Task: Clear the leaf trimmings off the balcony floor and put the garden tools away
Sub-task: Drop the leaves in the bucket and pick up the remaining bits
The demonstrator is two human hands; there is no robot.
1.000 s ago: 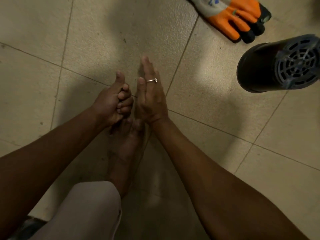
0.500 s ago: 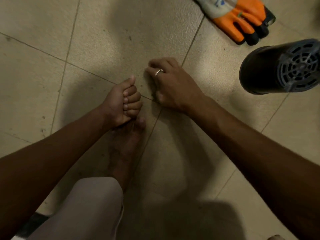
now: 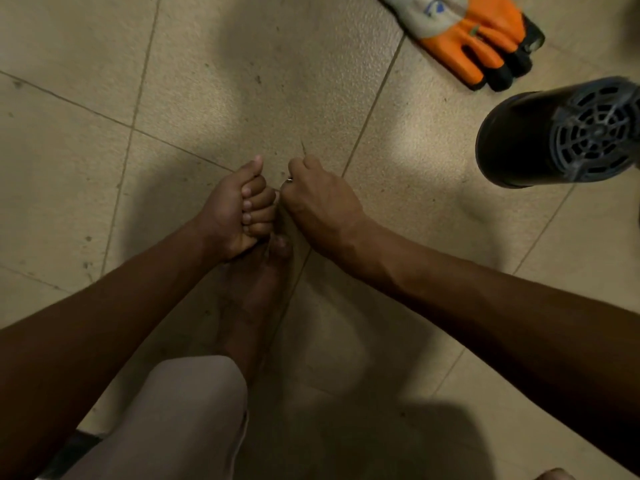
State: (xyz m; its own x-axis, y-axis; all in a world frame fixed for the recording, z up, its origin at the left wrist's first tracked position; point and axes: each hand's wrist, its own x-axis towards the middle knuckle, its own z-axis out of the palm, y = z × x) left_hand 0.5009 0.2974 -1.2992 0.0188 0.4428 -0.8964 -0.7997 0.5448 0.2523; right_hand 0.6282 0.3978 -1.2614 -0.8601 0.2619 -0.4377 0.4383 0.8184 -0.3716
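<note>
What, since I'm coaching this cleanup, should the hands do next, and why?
Probably bring the right hand over to the curled left hand and pass it the thin sliver it seems to pinch off the floor; they almost touch.

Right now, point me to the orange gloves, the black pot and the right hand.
orange gloves [image 3: 493, 26], head view, on the orange coated part.
black pot [image 3: 512, 143], head view, on its dark side wall.
right hand [image 3: 318, 202], head view, on the back of the hand.

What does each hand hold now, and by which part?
Right hand pinches a thin leaf sliver by its near end. Left hand is curled; its contents cannot be told.
</note>
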